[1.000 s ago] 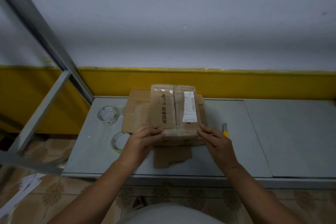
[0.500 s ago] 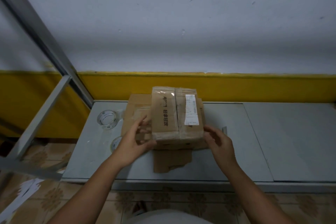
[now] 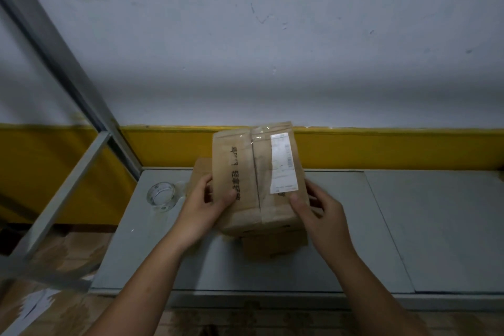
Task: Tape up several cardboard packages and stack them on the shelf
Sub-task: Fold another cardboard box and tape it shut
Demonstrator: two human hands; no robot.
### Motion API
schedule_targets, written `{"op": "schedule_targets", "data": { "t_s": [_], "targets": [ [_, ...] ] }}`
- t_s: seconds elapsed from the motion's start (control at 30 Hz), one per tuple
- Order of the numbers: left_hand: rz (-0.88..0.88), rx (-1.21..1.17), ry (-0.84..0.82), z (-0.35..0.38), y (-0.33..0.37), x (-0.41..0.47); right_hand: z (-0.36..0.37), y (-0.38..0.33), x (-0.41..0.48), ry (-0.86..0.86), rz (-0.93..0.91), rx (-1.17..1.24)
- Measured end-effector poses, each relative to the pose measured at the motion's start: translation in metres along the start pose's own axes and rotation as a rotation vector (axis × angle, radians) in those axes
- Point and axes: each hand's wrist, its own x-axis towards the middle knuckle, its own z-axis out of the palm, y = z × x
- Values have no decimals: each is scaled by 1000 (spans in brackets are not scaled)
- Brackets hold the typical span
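Taped cardboard package [image 3: 256, 177] held at frame centre.
Left hand [image 3: 201, 207] grips its left edge and right hand [image 3: 319, 213] its right edge, thumbs on top, over the grey shelf [image 3: 381, 226]; tape roll [image 3: 161, 195] centre-left.

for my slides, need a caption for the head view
Left hand and right hand hold a taped package over the grey shelf, tape roll beside it.

A scuffed white wall [image 3: 272, 35] faced me, a yellow painted band [image 3: 395, 147] running along its foot. Below it lay the grey worktop [image 3: 436, 226], two panels meeting at a seam. Grey metal bars [image 3: 62, 43] slanted at my left, over patterned floor tiles [image 3: 68, 254] and white paper [image 3: 35, 305].
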Motion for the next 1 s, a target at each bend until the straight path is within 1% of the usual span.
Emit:
{"op": "schedule_targets", "data": {
  "t_s": [0.07, 0.17, 0.23, 0.3, 0.4, 0.47, 0.6, 0.73, 0.87, 1.0],
  "targets": [
    [6, -49, 11, -4, 6, -2, 3, -18, -4, -2, -59, -93],
    [-10, -163, 42, 1, 23, -4, 10, -40, -5, 27, -126, -381],
    [-29, -232, 51, 10, 33, -5, 17, -51, -5, 46, -203, -559],
    [-39, -273, 51, 21, 42, -5, 25, -57, -4, 63, -298, -676],
    [-65, -300, 89, 33, 45, -5, 35, -55, -5, 64, -359, -751],
    [-66, -279, 109, 36, 45, -6, 39, -50, -7, 68, -393, -801],
    [-121, -261, 85, 41, 43, -9, 46, -40, -11, 84, -441, -870],
    [-221, -338, 44, 38, 39, -8, 52, -28, -17, 42, -473, -910],
    [-223, -400, 38, 38, 30, -6, 57, -16, -19, 16, -521, -906],
    [-253, -522, 51, 42, 7, -3, 59, -2, -18, -19, -583, -895]
  ]
}}
